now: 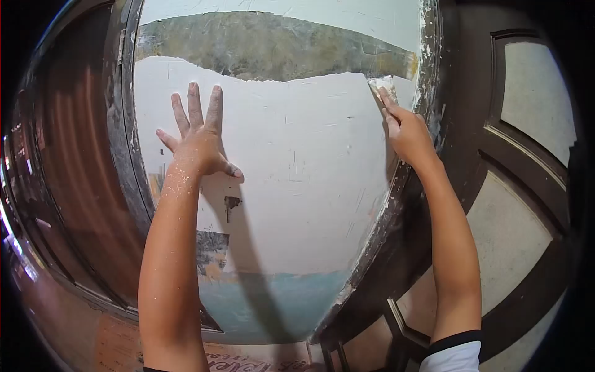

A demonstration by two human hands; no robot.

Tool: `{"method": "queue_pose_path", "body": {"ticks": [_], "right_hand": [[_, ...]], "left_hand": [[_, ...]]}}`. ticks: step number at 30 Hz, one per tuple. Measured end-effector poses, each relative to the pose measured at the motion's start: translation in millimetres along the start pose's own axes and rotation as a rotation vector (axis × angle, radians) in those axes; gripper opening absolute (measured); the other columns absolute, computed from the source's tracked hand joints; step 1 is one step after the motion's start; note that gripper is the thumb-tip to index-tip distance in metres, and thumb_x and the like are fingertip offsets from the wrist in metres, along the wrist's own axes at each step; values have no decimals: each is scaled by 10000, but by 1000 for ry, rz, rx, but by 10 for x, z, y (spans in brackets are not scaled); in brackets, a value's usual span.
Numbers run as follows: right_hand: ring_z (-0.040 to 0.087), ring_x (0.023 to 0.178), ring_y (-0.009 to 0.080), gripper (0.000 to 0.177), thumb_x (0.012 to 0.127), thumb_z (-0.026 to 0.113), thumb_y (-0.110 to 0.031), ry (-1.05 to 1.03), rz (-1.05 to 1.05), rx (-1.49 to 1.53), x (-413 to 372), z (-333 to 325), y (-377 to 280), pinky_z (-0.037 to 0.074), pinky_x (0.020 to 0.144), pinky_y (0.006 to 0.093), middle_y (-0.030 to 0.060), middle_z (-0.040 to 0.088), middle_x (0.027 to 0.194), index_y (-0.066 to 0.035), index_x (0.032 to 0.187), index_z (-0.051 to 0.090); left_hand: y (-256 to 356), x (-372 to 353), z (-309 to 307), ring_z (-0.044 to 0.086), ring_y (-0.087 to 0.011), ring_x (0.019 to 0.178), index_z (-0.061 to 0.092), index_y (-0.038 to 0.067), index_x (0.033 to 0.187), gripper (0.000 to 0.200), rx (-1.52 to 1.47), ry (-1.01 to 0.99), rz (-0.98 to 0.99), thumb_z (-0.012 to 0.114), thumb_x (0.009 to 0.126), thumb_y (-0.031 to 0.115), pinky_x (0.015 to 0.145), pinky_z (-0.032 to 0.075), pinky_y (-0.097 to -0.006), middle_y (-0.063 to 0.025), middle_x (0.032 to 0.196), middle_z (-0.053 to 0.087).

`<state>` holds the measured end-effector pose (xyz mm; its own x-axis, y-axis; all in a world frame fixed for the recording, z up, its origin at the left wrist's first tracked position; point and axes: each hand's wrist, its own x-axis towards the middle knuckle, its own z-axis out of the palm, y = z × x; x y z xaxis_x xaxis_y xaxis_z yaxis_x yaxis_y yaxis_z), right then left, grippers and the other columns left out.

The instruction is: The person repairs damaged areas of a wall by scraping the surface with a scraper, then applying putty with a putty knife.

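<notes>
My left hand lies against the white wall surface with its fingers spread and nothing in it. White flakes dot the wrist and forearm. At the upper right, my right hand is closed around a scraper; its handle is mostly covered by the fingers. White residue coats the blade, which rests near the ragged upper edge of the white layer. Above that edge runs a bare grey-brown band, and a pale strip of coating lies higher up.
Dark wooden frame posts flank the wall panel, the right one flecked with white. On the right stands a dark panelled door; a brown curtain-like surface is at left. A blue-green band crosses the lower wall.
</notes>
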<state>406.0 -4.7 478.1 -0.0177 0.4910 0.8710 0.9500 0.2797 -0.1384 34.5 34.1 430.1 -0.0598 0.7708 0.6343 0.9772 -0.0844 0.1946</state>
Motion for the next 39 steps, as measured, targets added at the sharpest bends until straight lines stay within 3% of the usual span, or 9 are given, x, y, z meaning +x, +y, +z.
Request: {"method": "queue_pose_path", "body": {"ticks": [8,10,14,16,20,23,30,34,39], "right_hand": [[647,1003,488,306,1013,565,-246,32,-30,-29,-27,3,93,519,882,528,250,704,1067,-149,1266,708],[588,1129,490,413,1040,552,-191,-110,63,-82,-23,-123,-91,528,917,398,281,651,1198,-183,1451,592],[600,1100,494,414,1037,562,-191,-24,-9,16,-81,-28,49,528,902,405,294,646,1163,-204,1449,595],[649,983,505,277,1009,581,-217,54,-50,39,-78,18,63,524,861,518,280,693,1034,-116,1226,720],[614,1122,487,408,1033,567,-179,-59,72,-11,-113,19,-8,521,935,391,294,637,1232,-183,1440,603],[621,1147,476,388,1037,556,-178,-47,83,26,-126,67,-40,511,960,392,281,651,1253,-110,1415,613],[656,1091,465,423,1042,560,-226,-48,173,48,-157,44,-208,517,929,407,279,681,1184,-128,1453,580],[640,1072,494,452,1022,514,-199,2,167,119,-201,45,-255,519,930,472,297,678,1151,-187,1470,569],[633,1129,493,429,1029,511,-199,57,115,124,-153,258,-155,513,977,487,298,673,1197,-143,1445,601]], "left_hand": [[4,6,17,-242,-472,1557,-3,294,1688,1858,7,18,18,1035,160,494,1057,33,-886,-177,1731,-202],[24,1,24,-244,-477,1554,1,293,1688,1862,6,24,3,1033,151,494,1052,39,-891,-178,1731,-203],[-10,-10,32,-243,-485,1551,3,297,1687,1851,-11,26,24,1035,163,500,1051,49,-894,-178,1730,-203],[33,-36,-16,-237,-488,1552,5,296,1688,1851,-13,43,25,1035,163,494,1048,42,-896,-183,1733,-188],[117,-56,-86,-187,-423,1583,-23,358,1678,1726,41,-42,-67,1054,331,406,1134,74,-843,-124,1747,-160],[-3,31,69,-236,-483,1555,-6,307,1686,1875,9,35,5,1030,136,499,1054,20,-889,-184,1735,-181],[0,5,51,-237,-482,1555,-2,309,1686,1881,-10,61,20,1028,126,513,1055,36,-890,-186,1729,-202],[90,-67,-61,-204,-445,1573,-19,344,1680,1759,14,4,-23,1056,290,428,1109,60,-861,-151,1743,-162],[-6,27,46,-239,-478,1556,-18,308,1685,1865,1,22,7,1035,157,494,1058,46,-887,-188,1727,-209]]}}
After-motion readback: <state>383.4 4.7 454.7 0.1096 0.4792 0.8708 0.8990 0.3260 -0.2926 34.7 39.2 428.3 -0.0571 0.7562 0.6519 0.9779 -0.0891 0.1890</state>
